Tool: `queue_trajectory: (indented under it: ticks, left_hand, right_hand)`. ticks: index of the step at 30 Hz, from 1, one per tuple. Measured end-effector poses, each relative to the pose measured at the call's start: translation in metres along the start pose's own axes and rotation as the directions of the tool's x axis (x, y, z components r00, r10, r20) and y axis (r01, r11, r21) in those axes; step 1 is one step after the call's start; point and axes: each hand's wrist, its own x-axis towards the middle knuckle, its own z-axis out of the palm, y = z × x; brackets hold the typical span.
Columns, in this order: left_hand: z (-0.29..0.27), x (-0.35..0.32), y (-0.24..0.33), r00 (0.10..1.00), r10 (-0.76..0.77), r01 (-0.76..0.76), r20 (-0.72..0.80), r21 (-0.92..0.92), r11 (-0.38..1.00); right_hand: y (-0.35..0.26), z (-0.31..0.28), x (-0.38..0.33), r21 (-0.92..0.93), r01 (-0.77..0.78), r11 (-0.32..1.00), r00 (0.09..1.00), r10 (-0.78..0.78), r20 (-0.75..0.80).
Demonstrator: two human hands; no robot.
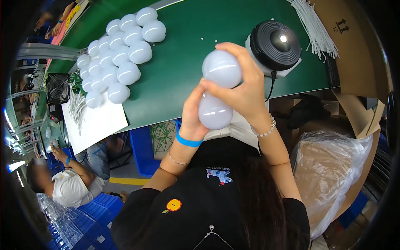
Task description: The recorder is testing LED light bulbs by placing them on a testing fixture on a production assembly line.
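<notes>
In front of my body, over the near edge of the green table, I hold two glossy white globes that look like frosted bulb covers. My right hand [248, 91] curls its fingers around the upper globe [222, 68]. My left hand [193, 111] is closed around the lower globe [215, 112], its fingers partly hidden behind it. Both thumbs meet near where the globes come together; whether the globes are joined cannot be seen. Several similar white globes [120, 55] stand in close rows on the table's left side.
A black round ribbed device [275, 45] with a bright spot sits on a white base at the right, its cable hanging down. White cable bundles [315, 26] lie beyond it. Cardboard boxes [350, 50] and a plastic-lined carton [329, 175] stand right. Another person [77, 183] sits at left.
</notes>
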Motion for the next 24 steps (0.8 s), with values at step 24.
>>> queue_trajectory:
  ticks: [24]
  left_hand:
    - [-0.023,0.007,0.022,0.984,-0.140,0.172,0.108,-0.392,0.904]
  right_hand:
    - [0.030,0.008,0.006,0.194,0.197,0.961,0.972,-0.218,0.091]
